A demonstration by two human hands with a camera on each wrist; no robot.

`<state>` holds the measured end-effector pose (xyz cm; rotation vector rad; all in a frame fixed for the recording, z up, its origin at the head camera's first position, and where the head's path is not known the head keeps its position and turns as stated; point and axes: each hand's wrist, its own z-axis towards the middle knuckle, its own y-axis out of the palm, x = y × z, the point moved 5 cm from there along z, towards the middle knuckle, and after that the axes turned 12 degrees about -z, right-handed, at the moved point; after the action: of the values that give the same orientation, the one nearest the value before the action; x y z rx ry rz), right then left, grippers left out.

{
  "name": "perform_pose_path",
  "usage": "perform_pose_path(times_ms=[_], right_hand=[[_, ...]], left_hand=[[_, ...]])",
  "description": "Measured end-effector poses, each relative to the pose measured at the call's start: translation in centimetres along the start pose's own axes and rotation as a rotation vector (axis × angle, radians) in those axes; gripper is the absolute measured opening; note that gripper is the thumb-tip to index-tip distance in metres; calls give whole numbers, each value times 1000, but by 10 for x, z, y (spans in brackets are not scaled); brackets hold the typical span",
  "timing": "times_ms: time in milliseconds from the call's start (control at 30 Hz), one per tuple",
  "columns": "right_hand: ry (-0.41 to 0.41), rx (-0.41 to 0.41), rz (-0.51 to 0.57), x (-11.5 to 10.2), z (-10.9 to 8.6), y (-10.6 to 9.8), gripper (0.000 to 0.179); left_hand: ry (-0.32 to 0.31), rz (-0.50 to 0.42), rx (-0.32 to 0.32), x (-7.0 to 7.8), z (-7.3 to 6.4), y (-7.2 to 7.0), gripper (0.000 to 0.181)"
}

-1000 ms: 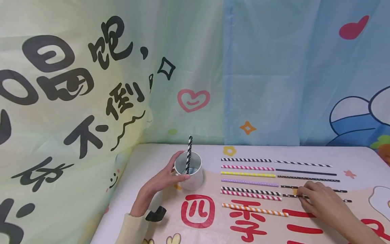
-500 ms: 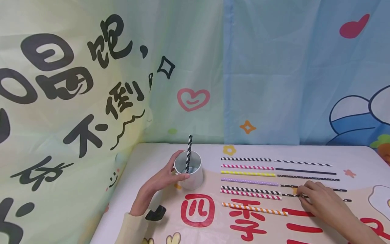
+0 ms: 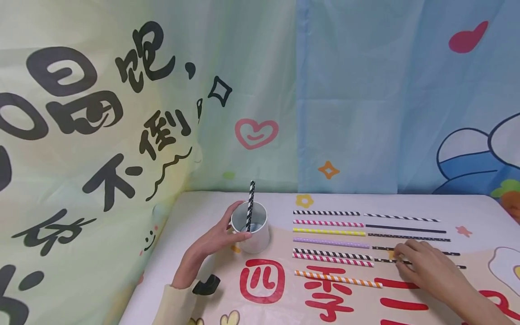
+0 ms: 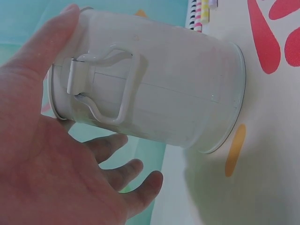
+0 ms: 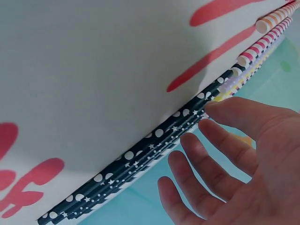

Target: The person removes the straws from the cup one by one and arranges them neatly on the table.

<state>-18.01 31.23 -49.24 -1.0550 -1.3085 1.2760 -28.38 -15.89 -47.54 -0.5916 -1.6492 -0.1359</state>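
My left hand [image 3: 215,237] holds a white metal cup [image 3: 257,243] standing on the table, thumb at its near rim and the other fingers around its left side. A small wire handle [image 4: 131,91] shows on its wall in the left wrist view. Inside leans a black straw [image 3: 250,205] with white markings. On the right, my right hand [image 3: 424,266] is over two black straws with white spots, the nearer straw [image 3: 383,260] passing beneath the fingertips. In the right wrist view its fingers are loosely extended, thumb and index tips right beside the spotted straw [image 5: 129,154].
Several paper straws lie in two columns: striped black, pink-striped, yellow [image 3: 330,232] and lilac [image 3: 331,243] on the left, mostly black ones on the right. An orange-striped straw [image 3: 338,279] lies nearest me. A printed cloth backdrop [image 3: 349,99] hangs behind the table.
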Motion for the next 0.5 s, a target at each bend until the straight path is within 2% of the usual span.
perform_pose_path(times_ms=[233, 500], right_hand=[[8, -9, 24, -4, 1, -5, 30], [-21, 45, 8, -15, 9, -17, 34]], left_hand=[[8, -3, -5, 0, 0, 0, 93], [9, -3, -3, 1, -1, -1, 92]])
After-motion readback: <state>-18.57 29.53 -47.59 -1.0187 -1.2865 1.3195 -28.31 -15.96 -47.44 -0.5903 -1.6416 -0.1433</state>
